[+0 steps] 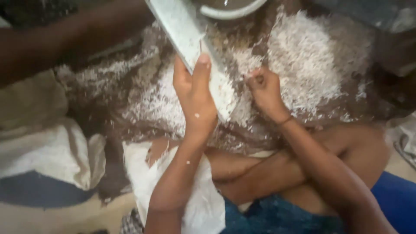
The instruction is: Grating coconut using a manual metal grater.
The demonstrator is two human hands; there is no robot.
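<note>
The work goes on at floor level, over a dark brown surface [242,138] that fills the middle of the frame and is strewn with white shreds [307,60], thickest in a mound at the upper right and thinner toward the centre left. A long pale flat board [186,39], dusted with the same white flakes, slants from the top centre down toward the middle. The left hand [195,97], at the centre of the frame, is wrapped around the board's lower part, fingers and thumb closed on its edge. The right hand [264,91], just right of it, is curled into a loose fist amid the shreds beside the board; whether it pinches anything cannot be told. The rim of a round pale bowl [234,11] shows at the top edge. A white cloth [195,203] lies under the left forearm at the lower centre, and bare crossed legs with blue fabric [398,199] sit at the lower right. A pale sack [47,151] rests at the left, and another person's dark arm [65,39] crosses the upper left
</note>
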